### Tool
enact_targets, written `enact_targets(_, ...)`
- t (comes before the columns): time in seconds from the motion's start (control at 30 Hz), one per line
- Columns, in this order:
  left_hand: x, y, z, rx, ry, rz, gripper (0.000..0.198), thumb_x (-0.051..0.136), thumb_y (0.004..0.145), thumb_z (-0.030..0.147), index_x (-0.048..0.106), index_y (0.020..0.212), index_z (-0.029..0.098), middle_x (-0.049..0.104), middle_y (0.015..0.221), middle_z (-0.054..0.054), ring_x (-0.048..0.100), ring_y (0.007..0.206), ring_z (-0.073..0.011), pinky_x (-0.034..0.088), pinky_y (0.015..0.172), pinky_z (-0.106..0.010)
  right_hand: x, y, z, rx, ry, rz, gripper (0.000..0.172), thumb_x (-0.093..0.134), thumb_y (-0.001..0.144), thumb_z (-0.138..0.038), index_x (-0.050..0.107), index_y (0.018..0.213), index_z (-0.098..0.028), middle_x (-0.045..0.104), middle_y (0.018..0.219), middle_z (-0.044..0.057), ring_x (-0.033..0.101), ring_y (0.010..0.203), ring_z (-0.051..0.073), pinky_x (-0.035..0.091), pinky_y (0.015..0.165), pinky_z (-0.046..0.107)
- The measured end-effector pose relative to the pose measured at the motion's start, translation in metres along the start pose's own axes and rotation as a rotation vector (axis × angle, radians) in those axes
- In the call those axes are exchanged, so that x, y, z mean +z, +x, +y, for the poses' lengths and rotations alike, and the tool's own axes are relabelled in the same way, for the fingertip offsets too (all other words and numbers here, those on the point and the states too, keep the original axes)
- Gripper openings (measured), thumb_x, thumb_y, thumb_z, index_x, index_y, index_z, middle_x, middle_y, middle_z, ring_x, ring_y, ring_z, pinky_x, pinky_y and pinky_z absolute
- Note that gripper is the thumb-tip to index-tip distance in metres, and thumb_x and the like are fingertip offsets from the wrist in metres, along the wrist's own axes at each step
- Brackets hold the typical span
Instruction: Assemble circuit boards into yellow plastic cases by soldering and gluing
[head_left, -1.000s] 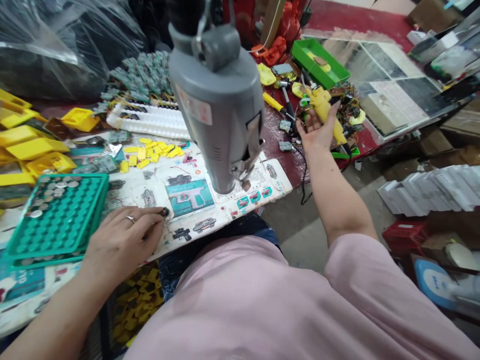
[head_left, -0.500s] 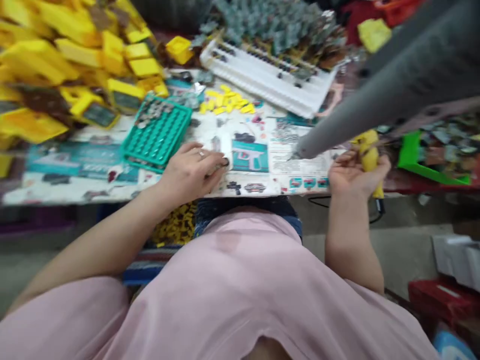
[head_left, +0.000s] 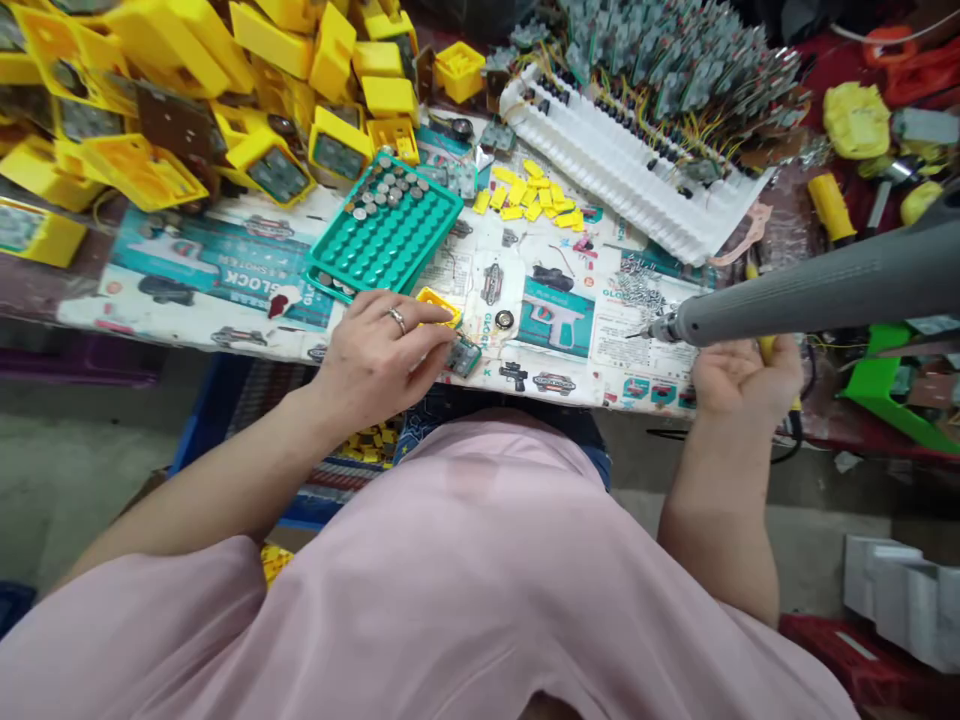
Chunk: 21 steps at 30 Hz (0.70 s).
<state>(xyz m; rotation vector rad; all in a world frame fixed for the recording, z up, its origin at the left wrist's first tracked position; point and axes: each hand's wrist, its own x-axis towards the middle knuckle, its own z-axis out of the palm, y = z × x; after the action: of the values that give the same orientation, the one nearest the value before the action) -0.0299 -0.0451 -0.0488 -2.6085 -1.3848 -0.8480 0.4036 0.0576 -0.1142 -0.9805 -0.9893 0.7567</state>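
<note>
My left hand (head_left: 384, 350), with a ring on one finger, is closed at the table's front edge on a small yellow plastic case (head_left: 442, 305). A small grey-green circuit board (head_left: 463, 356) pokes out below its fingertips. To the right, a round button cell (head_left: 504, 320) lies on the printed sheet. My right hand (head_left: 742, 375), palm up, is closed around a yellow-handled soldering iron (head_left: 766, 347) with a black cord; its tip cannot be made out. A grey electric screwdriver (head_left: 795, 285) hangs in front of that hand and covers part of it.
A green tray (head_left: 405, 235) holds several button cells. Small yellow pieces (head_left: 529, 192) lie behind it, with a white ribbed rack (head_left: 615, 165) of wired boards further back. Yellow housings (head_left: 300, 100) are heaped at left. Loose screws (head_left: 641, 285) lie near the screwdriver bit; a green bin (head_left: 885, 385) stands at right.
The view has swung left and steadied. My left hand has shifted left over the sheet, and the yellow case and circuit board now show at its fingertips. The right hand has drawn slightly inward.
</note>
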Motion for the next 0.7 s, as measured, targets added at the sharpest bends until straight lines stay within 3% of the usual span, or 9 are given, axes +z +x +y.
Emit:
enact_targets(0.17, -0.005, -0.011, 0.002, 0.011, 0.030, 0.041, 0.011, 0.063, 0.087, 0.016, 0.065, 0.096, 0.022, 0.076, 0.101, -0.005, 0.069, 0.088, -0.0216, 0.052, 0.078, -0.039, 0.013, -0.035, -0.033, 0.097, 0.046, 0.011, 0.047, 0.067, 0.066, -0.059, 0.044, 0.042, -0.026, 0.030, 0.034, -0.008, 0.019, 0.026, 0.005, 0.014, 0.023, 0.021)
enact_targets(0.2, -0.006, -0.014, 0.002, -0.014, 0.019, 0.023, 0.012, 0.063, 0.088, 0.016, 0.065, 0.097, 0.024, 0.076, 0.102, -0.004, 0.069, 0.089, -0.0215, 0.052, 0.079, -0.039, 0.022, -0.050, -0.044, 0.128, 0.053, -0.009, 0.046, 0.063, 0.072, -0.061, 0.050, 0.045, -0.027, 0.028, 0.033, -0.008, 0.018, 0.025, 0.006, 0.013, 0.022, 0.022)
enact_targets(0.27, -0.009, -0.019, 0.003, -0.093, 0.003, -0.029, 0.014, 0.061, 0.089, 0.018, 0.065, 0.098, 0.028, 0.076, 0.104, -0.002, 0.069, 0.092, -0.0210, 0.053, 0.081, -0.040, 0.045, -0.084, -0.068, 0.218, 0.035, -0.132, 0.042, 0.057, 0.084, -0.057, 0.063, 0.057, -0.026, 0.041, 0.038, -0.006, 0.033, 0.028, 0.009, 0.025, 0.024, 0.022)
enact_targets(0.33, -0.011, -0.023, 0.002, -0.173, 0.006, -0.065, 0.013, 0.060, 0.090, 0.020, 0.064, 0.096, 0.031, 0.075, 0.102, -0.001, 0.068, 0.092, -0.0209, 0.052, 0.082, -0.041, 0.075, -0.111, -0.087, 0.076, -0.155, -0.369, 0.023, 0.060, 0.089, -0.035, 0.071, 0.071, -0.025, 0.059, 0.050, -0.004, 0.050, 0.036, 0.010, 0.038, 0.032, 0.021)
enact_targets(0.37, -0.011, -0.024, 0.002, -0.199, 0.012, -0.062, 0.011, 0.059, 0.091, 0.021, 0.064, 0.095, 0.031, 0.075, 0.100, -0.001, 0.068, 0.090, -0.0210, 0.052, 0.082, -0.042, 0.090, -0.120, -0.093, -0.002, -0.308, -0.552, 0.015, 0.062, 0.090, -0.025, 0.074, 0.080, -0.025, 0.067, 0.059, -0.003, 0.059, 0.046, 0.011, 0.047, 0.040, 0.023)
enact_targets(0.4, -0.011, -0.026, 0.001, -0.220, 0.020, -0.055, 0.010, 0.059, 0.091, 0.022, 0.064, 0.095, 0.030, 0.075, 0.098, -0.001, 0.067, 0.089, -0.0212, 0.051, 0.081, -0.042, 0.105, -0.126, -0.097, -0.093, -0.431, -0.728, 0.013, 0.063, 0.089, -0.019, 0.074, 0.087, -0.025, 0.073, 0.069, -0.001, 0.067, 0.057, 0.013, 0.055, 0.051, 0.025)
enact_targets(0.43, -0.011, -0.027, 0.001, -0.235, 0.029, -0.052, 0.008, 0.058, 0.092, 0.023, 0.064, 0.094, 0.029, 0.075, 0.096, -0.001, 0.066, 0.087, -0.0213, 0.051, 0.080, -0.042, 0.119, -0.127, -0.097, -0.210, -0.495, -0.799, 0.016, 0.063, 0.089, -0.016, 0.074, 0.094, -0.026, 0.076, 0.077, 0.000, 0.071, 0.066, 0.014, 0.058, 0.060, 0.026)
enact_targets(0.57, -0.011, -0.031, -0.003, -0.244, 0.061, -0.052, 0.009, 0.057, 0.093, 0.026, 0.065, 0.092, 0.028, 0.075, 0.093, -0.002, 0.066, 0.086, -0.0217, 0.050, 0.079, -0.041, 0.160, -0.115, -0.083, -0.443, -0.668, -0.919, 0.031, 0.061, 0.092, -0.018, 0.064, 0.122, -0.026, 0.075, 0.113, 0.007, 0.070, 0.103, 0.019, 0.058, 0.090, 0.036)
enact_targets(0.7, -0.012, -0.039, -0.004, -0.221, 0.086, -0.002, 0.009, 0.058, 0.092, 0.023, 0.066, 0.095, 0.026, 0.076, 0.094, -0.002, 0.066, 0.084, -0.0217, 0.050, 0.078, -0.040, 0.179, -0.112, -0.069, -0.581, -0.746, -0.954, 0.031, 0.068, 0.089, -0.038, 0.062, 0.117, -0.025, 0.073, 0.112, 0.008, 0.066, 0.105, 0.024, 0.051, 0.093, 0.043)
